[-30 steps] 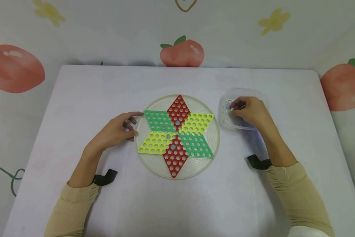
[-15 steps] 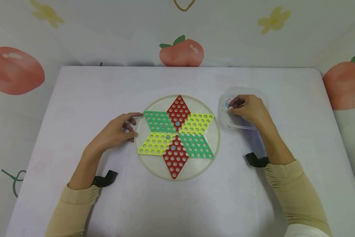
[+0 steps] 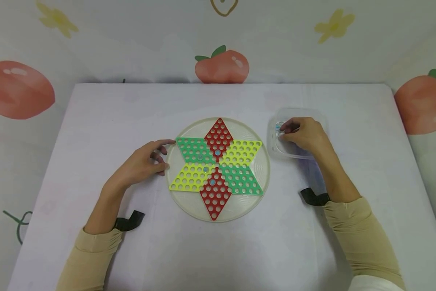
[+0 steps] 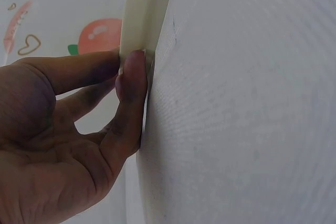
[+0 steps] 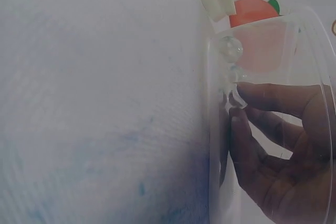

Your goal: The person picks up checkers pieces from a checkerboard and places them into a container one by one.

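The right hand (image 3: pixel 307 135) is inside the clear plastic box (image 3: pixel 292 154), which stands on the counter (image 3: pixel 189 258) to the right of the round board (image 3: pixel 240 206). Its thumb and forefinger are bent to a narrow gap, and one clear marble (image 5: pixel 237 99) appears between their tips; through the plastic I cannot tell whether it is firmly gripped. A second marble (image 5: pixel 231 49) lies near it. The left hand (image 3: pixel 139 163) is half spread, and its forefinger and thumb touch the left rim of the board.

The marble looks smooth, so I would put the fingertips on opposite sides, a little below its middle, and press gently; too strong squeezing may shoot it away. It is better to separate it first from its neighbours, so that only one is taken. Lifting should go straight up until it is above the box rim, because a bump could tip this light box. The left hand should touch softly: four seated marbles (image 3: pixel 217 153) are in the holes, and a push could shake them.
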Motion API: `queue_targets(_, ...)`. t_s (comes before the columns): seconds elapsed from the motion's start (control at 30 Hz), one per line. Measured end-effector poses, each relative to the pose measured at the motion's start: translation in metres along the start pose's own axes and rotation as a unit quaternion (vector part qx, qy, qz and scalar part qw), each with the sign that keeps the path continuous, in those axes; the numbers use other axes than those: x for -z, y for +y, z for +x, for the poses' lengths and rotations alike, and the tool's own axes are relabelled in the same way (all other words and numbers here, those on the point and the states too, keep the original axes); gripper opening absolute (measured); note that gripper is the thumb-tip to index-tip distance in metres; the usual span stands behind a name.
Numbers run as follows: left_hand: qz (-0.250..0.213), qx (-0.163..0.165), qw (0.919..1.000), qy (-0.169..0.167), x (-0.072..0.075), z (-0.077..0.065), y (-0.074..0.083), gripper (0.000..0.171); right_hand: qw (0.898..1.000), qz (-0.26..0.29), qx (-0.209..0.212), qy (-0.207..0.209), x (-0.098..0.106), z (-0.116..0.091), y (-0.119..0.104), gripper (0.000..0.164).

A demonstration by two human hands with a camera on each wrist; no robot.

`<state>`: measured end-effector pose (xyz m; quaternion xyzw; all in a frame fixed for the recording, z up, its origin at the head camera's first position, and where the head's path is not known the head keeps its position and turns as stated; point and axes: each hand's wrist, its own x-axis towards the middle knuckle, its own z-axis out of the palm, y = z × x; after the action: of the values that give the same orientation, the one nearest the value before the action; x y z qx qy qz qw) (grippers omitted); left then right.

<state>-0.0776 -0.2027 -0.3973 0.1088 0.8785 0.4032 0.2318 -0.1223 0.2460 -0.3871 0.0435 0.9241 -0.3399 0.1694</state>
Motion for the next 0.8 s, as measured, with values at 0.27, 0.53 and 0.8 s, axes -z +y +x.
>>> queue_targets(0.27, 0.008, -0.006, 0.9999, 0.002, -0.001, 0.001, -0.002, 0.065, 1.0, 0.004, 0.013, 0.019, 0.002, -0.003, 0.0, 0.027)
queue_targets(0.53, 0.023, -0.008, 0.9997, 0.005, -0.001, 0.001, -0.002, 0.066, 0.998, 0.017, 0.023, 0.056, 0.007, -0.011, -0.001, 0.028)
queue_targets(0.8, 0.004, -0.01, 0.9999, 0.003, -0.001, 0.001, -0.002, 0.066, 0.995, 0.026, 0.032, 0.093, 0.008, -0.016, -0.008, 0.027)
